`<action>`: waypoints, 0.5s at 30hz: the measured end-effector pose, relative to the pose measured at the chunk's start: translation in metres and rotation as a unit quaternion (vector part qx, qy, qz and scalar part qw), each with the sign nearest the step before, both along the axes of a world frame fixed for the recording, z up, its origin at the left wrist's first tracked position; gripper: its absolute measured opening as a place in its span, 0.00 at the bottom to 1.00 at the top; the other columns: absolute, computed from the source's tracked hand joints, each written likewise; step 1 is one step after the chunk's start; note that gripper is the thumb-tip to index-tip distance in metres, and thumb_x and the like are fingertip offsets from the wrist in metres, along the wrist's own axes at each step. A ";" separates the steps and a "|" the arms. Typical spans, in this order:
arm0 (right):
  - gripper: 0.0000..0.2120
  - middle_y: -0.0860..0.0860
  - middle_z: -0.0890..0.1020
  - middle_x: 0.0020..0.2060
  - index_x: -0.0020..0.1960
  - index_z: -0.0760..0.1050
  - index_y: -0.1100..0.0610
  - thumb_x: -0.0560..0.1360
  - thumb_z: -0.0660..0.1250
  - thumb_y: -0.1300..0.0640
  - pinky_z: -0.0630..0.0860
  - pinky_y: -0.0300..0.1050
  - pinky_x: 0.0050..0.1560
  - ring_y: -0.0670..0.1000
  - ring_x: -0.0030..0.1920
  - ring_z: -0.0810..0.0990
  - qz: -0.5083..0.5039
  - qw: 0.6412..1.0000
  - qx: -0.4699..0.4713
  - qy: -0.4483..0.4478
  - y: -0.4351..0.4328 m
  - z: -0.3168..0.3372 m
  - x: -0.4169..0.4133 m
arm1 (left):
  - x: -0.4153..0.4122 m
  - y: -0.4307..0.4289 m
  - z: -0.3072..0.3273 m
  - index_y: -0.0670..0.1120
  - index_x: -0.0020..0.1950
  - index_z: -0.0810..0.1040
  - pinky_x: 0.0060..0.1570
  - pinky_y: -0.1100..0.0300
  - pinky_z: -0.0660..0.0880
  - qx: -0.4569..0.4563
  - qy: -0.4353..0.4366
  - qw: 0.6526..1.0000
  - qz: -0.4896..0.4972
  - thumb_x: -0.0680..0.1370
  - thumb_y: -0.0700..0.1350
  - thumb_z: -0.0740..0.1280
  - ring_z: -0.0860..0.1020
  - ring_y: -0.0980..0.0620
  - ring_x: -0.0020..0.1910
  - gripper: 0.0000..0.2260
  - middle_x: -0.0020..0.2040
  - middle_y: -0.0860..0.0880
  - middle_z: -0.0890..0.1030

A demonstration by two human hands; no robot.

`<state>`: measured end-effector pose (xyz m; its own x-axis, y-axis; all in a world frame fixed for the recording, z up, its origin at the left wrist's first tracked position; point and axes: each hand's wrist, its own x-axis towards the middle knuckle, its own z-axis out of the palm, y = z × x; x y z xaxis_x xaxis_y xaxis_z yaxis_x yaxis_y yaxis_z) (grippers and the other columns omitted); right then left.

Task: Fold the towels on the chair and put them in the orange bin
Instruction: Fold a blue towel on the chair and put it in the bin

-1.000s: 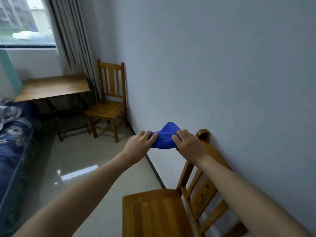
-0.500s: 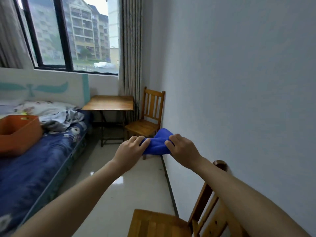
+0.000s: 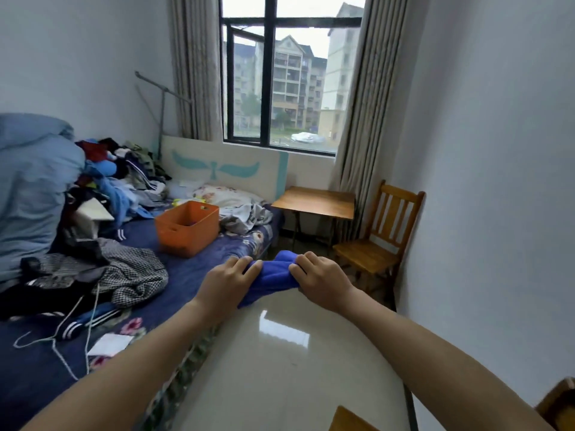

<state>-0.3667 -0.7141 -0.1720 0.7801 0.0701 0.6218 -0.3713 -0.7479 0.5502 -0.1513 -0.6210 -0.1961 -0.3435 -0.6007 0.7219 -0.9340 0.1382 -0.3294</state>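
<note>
Bed (image 3: 193,272): clothes (image 3: 124,169) heaped at left, bin (image 3: 183,239) upright on the cover. Left hand (image 3: 228,283) and right hand (image 3: 320,283) each grip one end of the bunched towel (image 3: 273,275), fingers curled over it. Towel is in the air beside the bed edge, apart from the bin. Chair (image 3: 373,253) at the right wall.

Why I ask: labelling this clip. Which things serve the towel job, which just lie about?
Job: blue towel, left hand, right hand, orange bin.
Lying about: clothes pile, checked garment, folding table, chair by the curtain.
</note>
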 end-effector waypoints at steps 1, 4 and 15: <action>0.14 0.54 0.79 0.36 0.46 0.67 0.57 0.67 0.71 0.59 0.75 0.42 0.29 0.51 0.33 0.76 0.016 1.000 -0.009 0.001 -0.004 0.003 0.022 | 0.020 0.001 0.001 0.44 0.56 0.69 0.25 0.58 0.76 -0.013 -0.003 1.000 0.010 0.64 0.42 0.73 0.80 0.45 0.35 0.24 0.44 0.43 0.82; 0.08 0.54 0.79 0.36 0.46 0.67 0.57 0.70 0.65 0.59 0.74 0.42 0.32 0.53 0.35 0.78 0.061 0.997 -0.038 -0.002 -0.017 0.014 0.075 | 0.068 -0.001 0.016 0.44 0.55 0.69 0.25 0.60 0.76 -0.018 -0.014 0.999 0.027 0.68 0.46 0.58 0.80 0.45 0.33 0.16 0.43 0.43 0.82; 0.04 0.55 0.79 0.37 0.44 0.71 0.58 0.71 0.65 0.61 0.76 0.44 0.32 0.54 0.35 0.77 0.098 0.994 -0.039 0.020 -0.097 0.008 0.196 | 0.187 -0.074 -0.001 0.43 0.56 0.69 0.27 0.59 0.77 -0.020 0.005 1.000 0.023 0.68 0.45 0.66 0.80 0.45 0.35 0.18 0.44 0.42 0.82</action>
